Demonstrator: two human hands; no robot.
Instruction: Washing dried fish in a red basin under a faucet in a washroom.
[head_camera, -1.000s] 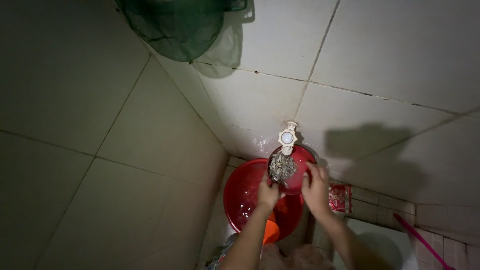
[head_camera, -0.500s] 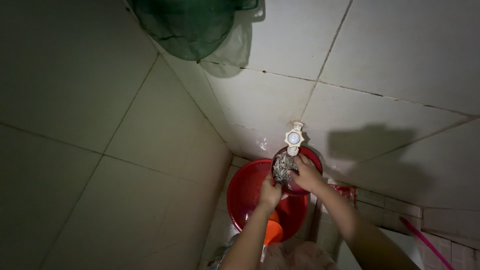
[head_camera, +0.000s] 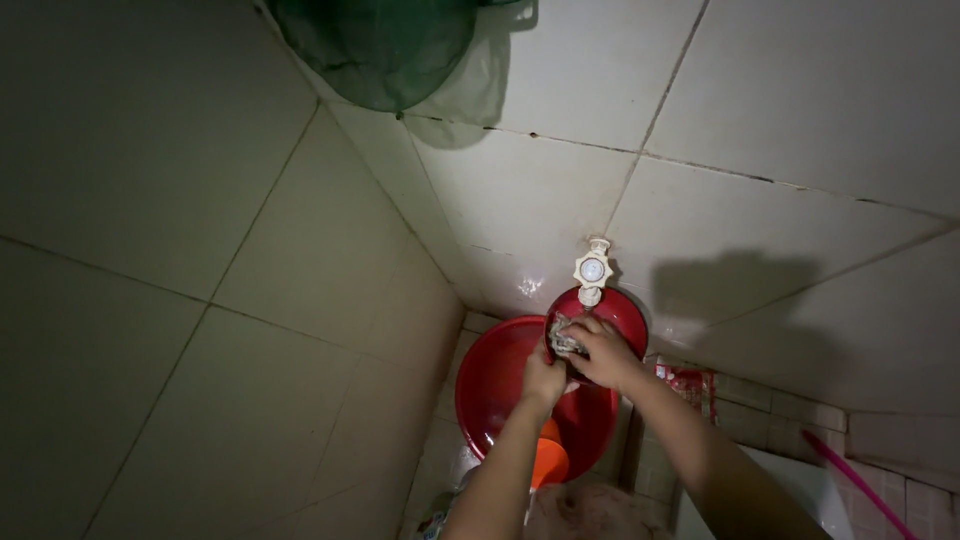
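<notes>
Both hands (head_camera: 585, 358) clutching grey cloth (head_camera: 563, 337), under white tap (head_camera: 592, 269), over red basin (head_camera: 500, 385)

Pretty dim shot overall. Light pools on the pale glazed wall tiles (head_camera: 560, 190) in the middle, with a small wet glare spot beside the white plastic tap (head_camera: 592, 268). The left wall and corners go murky, a soft shadow sits right of the tap, and the lower edge looks grainy.
</notes>
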